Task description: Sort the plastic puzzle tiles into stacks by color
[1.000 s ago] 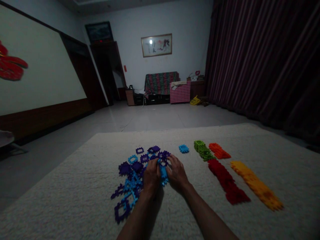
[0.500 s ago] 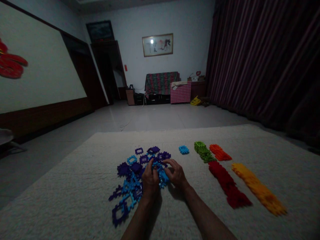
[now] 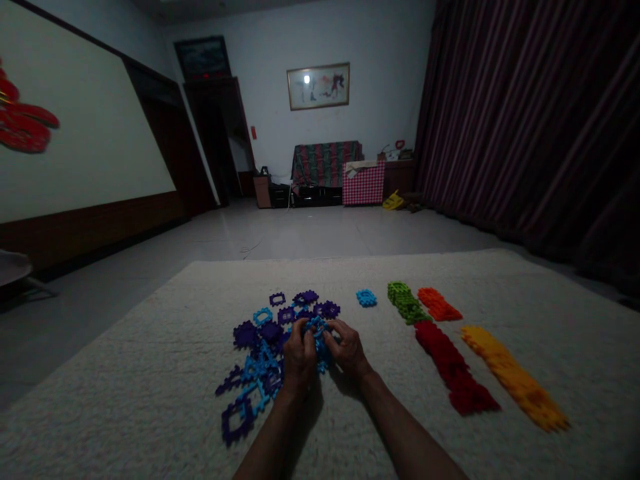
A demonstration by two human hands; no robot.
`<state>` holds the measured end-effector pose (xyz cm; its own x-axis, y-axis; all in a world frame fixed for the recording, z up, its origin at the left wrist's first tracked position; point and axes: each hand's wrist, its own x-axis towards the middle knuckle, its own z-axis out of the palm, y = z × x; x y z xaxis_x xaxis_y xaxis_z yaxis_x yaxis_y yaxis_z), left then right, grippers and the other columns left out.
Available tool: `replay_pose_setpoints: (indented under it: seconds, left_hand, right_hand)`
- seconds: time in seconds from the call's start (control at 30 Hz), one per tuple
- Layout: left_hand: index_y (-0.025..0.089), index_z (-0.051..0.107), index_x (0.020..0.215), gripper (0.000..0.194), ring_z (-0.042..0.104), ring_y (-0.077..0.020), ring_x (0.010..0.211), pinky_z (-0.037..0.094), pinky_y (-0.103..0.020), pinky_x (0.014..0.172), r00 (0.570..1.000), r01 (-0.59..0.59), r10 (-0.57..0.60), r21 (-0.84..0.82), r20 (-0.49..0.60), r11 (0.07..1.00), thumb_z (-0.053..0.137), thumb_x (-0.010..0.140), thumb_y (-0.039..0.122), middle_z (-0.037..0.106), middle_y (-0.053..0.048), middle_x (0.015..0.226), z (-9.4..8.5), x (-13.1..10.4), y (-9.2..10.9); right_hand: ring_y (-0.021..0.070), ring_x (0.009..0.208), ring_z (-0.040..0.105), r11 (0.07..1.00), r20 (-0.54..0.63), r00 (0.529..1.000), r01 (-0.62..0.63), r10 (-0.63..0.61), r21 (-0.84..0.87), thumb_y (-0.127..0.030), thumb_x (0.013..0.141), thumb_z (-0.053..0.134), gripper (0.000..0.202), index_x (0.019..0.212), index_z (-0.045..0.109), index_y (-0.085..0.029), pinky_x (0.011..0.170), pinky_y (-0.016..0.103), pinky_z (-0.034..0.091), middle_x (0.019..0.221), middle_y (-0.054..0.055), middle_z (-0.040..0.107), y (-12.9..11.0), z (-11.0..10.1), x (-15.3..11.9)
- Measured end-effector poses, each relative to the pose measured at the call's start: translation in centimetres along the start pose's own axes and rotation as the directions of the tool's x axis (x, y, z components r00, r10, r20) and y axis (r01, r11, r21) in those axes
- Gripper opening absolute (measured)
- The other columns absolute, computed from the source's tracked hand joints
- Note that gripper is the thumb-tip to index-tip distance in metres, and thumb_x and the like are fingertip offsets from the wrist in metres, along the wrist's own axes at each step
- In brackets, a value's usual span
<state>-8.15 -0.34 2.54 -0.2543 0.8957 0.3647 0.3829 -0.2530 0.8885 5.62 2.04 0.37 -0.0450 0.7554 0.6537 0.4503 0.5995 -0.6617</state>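
"What have those two hands got, from where you stand?"

"A blue bunch (image 3: pixel 316 325), at the middle of the mat (image 3: pixel 150 347). The left hand (image 3: pixel 299 360) has thumb and fingers closed on its left side, and the right hand (image 3: pixel 349 350) pinches it from the right. The fingers hide too much for me to count the pieces, or to tell whether it rests on the mat."

"How far along would you call it?"

"Well on, going by colour. Over to the right there's a green row (image 3: pixel 406 305), an orange row (image 3: pixel 439 305), a red row (image 3: pixel 447 360) and a yellow row (image 3: pixel 510 373), each one colour and packed close. Neither hand is near them."

"And blue?"

"Part done, I'd judge. One blue stack (image 3: pixel 367 298) sits by itself towards the far edge, left of the green."

"So what's left?"

"The heap on the left, just beside the left hand: purple pieces (image 3: pixel 245 335) and blue pieces (image 3: pixel 263 363) jumbled over one another. I see no purple row anywhere, so that colour looks not yet begun."
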Motion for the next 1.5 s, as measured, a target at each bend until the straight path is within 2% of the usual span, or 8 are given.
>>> replay_pose_setpoints:
  seconds: [0.13,0.4,0.7,0.93,1.1,1.23,1.37,1.5]
  left_hand:
    - [0.022,0.065,0.099,0.022,0.073,-0.0227,0.08,0.054,-0.034,0.075,1.0,-0.007,0.007,-0.019,0.017,1.0,0.048,0.088,0.03,0.078,-0.007,0.09,-0.23,-0.1,0.55]
    - [0.021,0.069,0.104,0.029,0.072,-0.0213,0.078,0.053,-0.031,0.071,0.998,0.064,-0.067,-0.107,-0.023,0.992,0.052,0.087,0.037,0.078,-0.006,0.087,0.02,-0.09,0.37]
    - [0.018,0.069,0.104,0.035,0.07,-0.022,0.072,0.053,-0.032,0.067,0.998,0.059,-0.063,-0.136,-0.022,0.989,0.05,0.087,0.042,0.077,-0.008,0.085,0.21,-0.06,0.13]
    - [0.021,0.071,0.099,0.028,0.071,-0.0231,0.085,0.053,-0.033,0.079,0.999,-0.029,0.028,-0.027,-0.03,0.999,0.05,0.087,0.035,0.077,-0.007,0.091,-0.13,-0.26,0.66]
    - [0.021,0.073,0.092,0.025,0.071,-0.0251,0.09,0.053,-0.036,0.085,0.995,-0.067,0.066,-0.007,-0.068,0.998,0.052,0.084,0.032,0.077,-0.009,0.094,-0.15,-0.27,0.6]
    - [0.021,0.074,0.093,0.026,0.071,-0.0238,0.079,0.054,-0.035,0.079,0.997,0.006,-0.009,-0.037,-0.072,0.999,0.053,0.083,0.032,0.077,-0.009,0.09,-0.03,-0.09,0.37]
    - [0.017,0.074,0.102,0.034,0.068,-0.021,0.062,0.052,-0.033,0.065,0.99,0.141,-0.143,-0.121,-0.015,0.983,0.052,0.083,0.035,0.076,-0.008,0.082,0.16,0.19,0.19]
    - [0.016,0.074,0.103,0.036,0.066,-0.0205,0.058,0.05,-0.031,0.06,0.981,0.189,-0.196,-0.226,-0.012,0.956,0.056,0.082,0.039,0.072,-0.005,0.069,0.36,0.18,-0.06]
  right_hand:
    - [0.0206,0.084,0.07,0.999,0.003,1.0,-0.027,0.027,0.019,-0.027,0.089,0.055,0.017,0.091,0.07,-0.022,0.076,0.03,0.055,0.088,0.006,0.074,-0.18,0.0,0.04]
    - [0.0212,0.087,0.07,0.998,0.007,0.999,-0.035,0.035,0.043,-0.028,0.089,0.055,0.018,0.095,0.071,-0.021,0.08,0.031,0.055,0.092,0.007,0.075,-0.4,-0.1,0.2]
    - [0.0216,0.09,0.07,0.991,-0.003,0.995,-0.102,0.102,0.085,-0.032,0.09,0.055,0.022,0.099,0.071,-0.019,0.074,0.029,0.056,0.096,0.009,0.075,-0.07,0.14,0.03]
    - [0.0201,0.082,0.069,0.997,-0.026,0.997,-0.065,0.066,0.042,-0.03,0.088,0.054,0.02,0.092,0.07,-0.019,0.077,0.03,0.054,0.087,0.007,0.074,-0.45,-0.2,0.14]
    - [0.0186,0.079,0.068,0.99,-0.039,0.992,-0.115,0.119,0.079,-0.033,0.092,0.05,0.025,0.093,0.07,-0.018,0.07,0.027,0.053,0.087,0.006,0.074,-0.64,-0.37,-0.15]
    - [0.018,0.075,0.067,0.987,-0.02,0.99,-0.139,0.141,0.084,-0.035,0.095,0.048,0.028,0.093,0.07,-0.019,0.066,0.027,0.052,0.085,0.005,0.073,-0.63,-0.39,-0.27]
    - [0.0198,0.081,0.069,0.997,-0.029,0.998,-0.059,0.061,0.051,-0.034,0.095,0.046,0.028,0.096,0.07,-0.019,0.073,0.03,0.054,0.088,0.007,0.073,-0.4,-0.38,-0.23]
    - [0.0203,0.084,0.069,1.0,-0.027,1.0,-0.002,0.002,0.013,-0.032,0.097,0.045,0.027,0.098,0.069,-0.02,0.077,0.032,0.054,0.091,0.007,0.074,-0.22,-0.17,-0.17]
